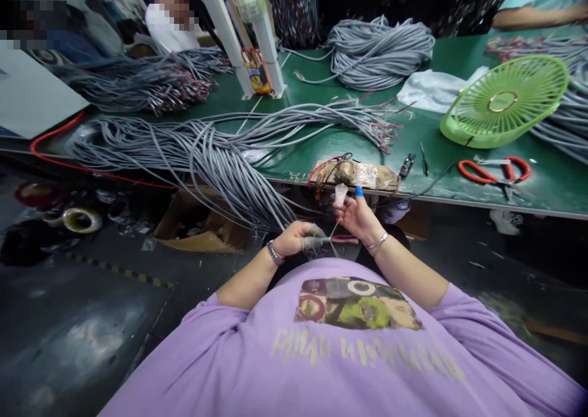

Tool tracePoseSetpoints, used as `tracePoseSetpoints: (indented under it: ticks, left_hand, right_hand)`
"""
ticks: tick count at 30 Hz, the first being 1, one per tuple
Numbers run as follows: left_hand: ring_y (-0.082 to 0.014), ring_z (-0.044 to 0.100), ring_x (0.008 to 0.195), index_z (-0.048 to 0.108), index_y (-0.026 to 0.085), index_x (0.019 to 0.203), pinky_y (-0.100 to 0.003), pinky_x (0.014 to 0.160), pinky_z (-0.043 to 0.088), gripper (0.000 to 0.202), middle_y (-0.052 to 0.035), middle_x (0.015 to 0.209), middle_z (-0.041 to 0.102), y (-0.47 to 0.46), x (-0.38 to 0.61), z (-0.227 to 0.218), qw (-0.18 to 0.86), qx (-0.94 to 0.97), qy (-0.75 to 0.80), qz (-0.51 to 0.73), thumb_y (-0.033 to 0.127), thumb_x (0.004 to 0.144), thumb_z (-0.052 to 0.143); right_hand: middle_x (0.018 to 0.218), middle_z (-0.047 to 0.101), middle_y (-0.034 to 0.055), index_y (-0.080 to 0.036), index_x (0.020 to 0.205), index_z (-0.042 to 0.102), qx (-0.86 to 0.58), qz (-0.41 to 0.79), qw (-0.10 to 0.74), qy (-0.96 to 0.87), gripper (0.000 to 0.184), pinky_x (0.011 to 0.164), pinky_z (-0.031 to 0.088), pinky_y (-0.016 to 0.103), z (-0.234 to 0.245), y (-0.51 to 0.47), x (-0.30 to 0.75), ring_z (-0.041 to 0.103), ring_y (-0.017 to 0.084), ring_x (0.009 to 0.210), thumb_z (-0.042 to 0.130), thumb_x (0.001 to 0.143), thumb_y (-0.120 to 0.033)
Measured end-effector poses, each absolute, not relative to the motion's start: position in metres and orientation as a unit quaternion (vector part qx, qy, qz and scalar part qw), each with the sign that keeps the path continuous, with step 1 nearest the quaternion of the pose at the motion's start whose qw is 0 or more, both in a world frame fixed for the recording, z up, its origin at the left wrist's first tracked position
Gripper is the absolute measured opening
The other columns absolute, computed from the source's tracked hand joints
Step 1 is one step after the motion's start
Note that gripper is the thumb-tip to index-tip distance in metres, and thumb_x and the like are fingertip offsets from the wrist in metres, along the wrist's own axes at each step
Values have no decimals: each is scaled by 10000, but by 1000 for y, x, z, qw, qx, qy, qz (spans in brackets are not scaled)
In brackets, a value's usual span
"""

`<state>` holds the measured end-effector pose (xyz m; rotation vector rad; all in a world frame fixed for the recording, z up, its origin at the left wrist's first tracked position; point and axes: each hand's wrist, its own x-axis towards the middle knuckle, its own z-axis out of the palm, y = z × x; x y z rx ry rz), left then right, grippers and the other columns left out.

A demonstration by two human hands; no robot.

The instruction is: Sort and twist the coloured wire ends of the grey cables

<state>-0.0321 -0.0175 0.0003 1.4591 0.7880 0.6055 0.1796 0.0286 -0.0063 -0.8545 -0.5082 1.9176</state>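
In front of my belly, my left hand (296, 239) is closed round a grey cable (316, 240) near its end, with covers on some fingertips. Red wires (345, 239) stick out of that end to the right. My right hand (357, 217) pinches a thin pale strand (334, 228) that runs up from the cable end. White wrapping covers one of its fingers and blue tape another. Behind my left hand, a thick bundle of grey cables (220, 160) hangs over the table's edge. A taped wooden block with wires (361, 174) lies just beyond my right hand.
On the green table (425, 199) are orange-handled pliers (496, 172), a green fan (505, 101), small black cutters (407, 165) and a coiled grey cable bundle (379, 52). A white post (271, 56) stands behind. Under the table is a cardboard box (202, 239). Other people sit across.
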Motion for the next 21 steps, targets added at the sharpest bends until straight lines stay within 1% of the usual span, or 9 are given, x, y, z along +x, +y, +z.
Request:
tracePoseSetpoints:
  ticks: [2,4,6,8,12,14,17,19,21]
  left_hand:
    - [-144,637,713,719,116,893,-248,690,496,353,-64,810,719,-23,-40,-13,594,689,361,206,457,804,696]
    - [-158,650,758,716,131,918,-263,737,504,303,-57,835,724,-25,-46,-25,509,733,417,173,416,836,653]
    - [-178,661,827,714,148,947,-281,791,511,265,-56,885,727,-23,-51,-32,422,773,449,152,370,808,673]
    - [-196,668,921,712,160,998,-298,860,514,281,-69,980,730,-16,-54,-28,382,802,435,146,340,783,696]
    - [-184,695,908,701,153,1076,-292,856,540,312,-78,1009,746,8,-57,4,403,790,405,222,361,855,630]
    - [-185,700,895,710,149,1065,-293,851,548,312,-77,997,750,30,-56,25,367,782,411,291,370,863,622]
    - [-202,683,971,706,150,1086,-328,922,535,306,-89,1057,736,76,-56,58,223,787,446,363,341,872,598]
    - [-239,628,1114,699,138,1097,-385,1032,474,296,-115,1162,700,110,-57,79,72,789,495,356,275,871,565]
    - [-286,501,1297,677,125,1144,-430,1137,365,345,-142,1353,591,144,-59,100,-47,785,537,306,222,825,588]
  right_hand:
    - [708,646,15,-205,792,578,-361,772,473,-222,581,454,369,217,-6,26,181,509,102,523,496,801,-780]
    - [682,628,11,-198,769,569,-384,748,479,-252,581,443,339,214,-5,23,182,475,92,495,560,756,-778]
    - [638,604,5,-188,732,561,-420,698,489,-311,574,423,282,213,-5,20,186,414,78,455,636,707,-756]
    - [572,560,-8,-182,700,563,-453,620,509,-390,554,418,234,218,-4,20,195,364,73,434,670,696,-726]
    - [523,506,-13,-180,657,592,-495,404,547,-541,499,471,288,241,12,39,227,388,97,471,577,813,-654]
    - [547,534,1,-180,627,596,-523,285,521,-612,458,519,329,255,24,54,243,436,116,519,571,826,-592]
    - [521,522,4,-180,581,589,-544,202,457,-675,419,543,335,266,39,73,258,446,129,536,582,791,-542]
    - [509,512,-2,-177,585,590,-545,233,443,-673,408,526,331,262,42,79,263,433,122,513,578,781,-534]
    - [531,534,-5,-166,658,627,-544,290,455,-643,389,496,329,253,42,80,265,421,111,485,580,777,-534]
